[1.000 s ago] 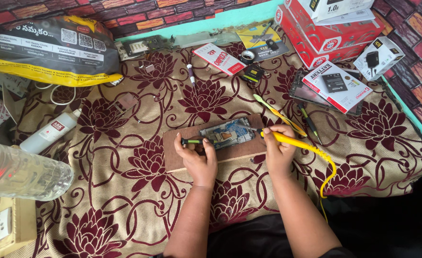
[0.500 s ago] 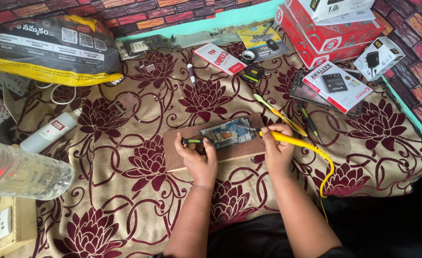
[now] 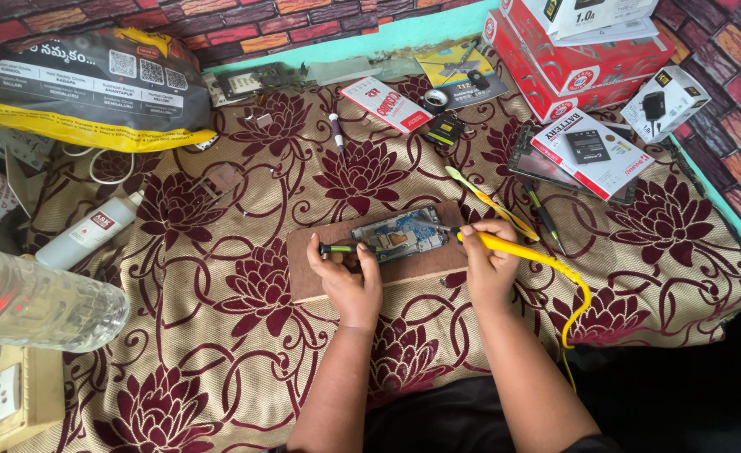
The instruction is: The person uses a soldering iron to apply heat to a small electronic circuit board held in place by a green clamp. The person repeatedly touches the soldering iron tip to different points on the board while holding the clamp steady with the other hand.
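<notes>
Both hands (image 3: 349, 281) bent over phone (image 3: 400, 235)

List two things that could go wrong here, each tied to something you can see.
1. The yellow iron in the right hand works on the open phone; a slip could burn the left hand close by.
2. The iron's cord trails over the patterned cloth; snagged, it could jerk the tip.

Woven floral cloth (image 3: 219, 335) matt, coarse; brown board (image 3: 421, 267) dull, smooth; yellow tool handle (image 3: 513, 246) glossy plastic; bottle (image 3: 35, 302) at left clear plastic.
</notes>
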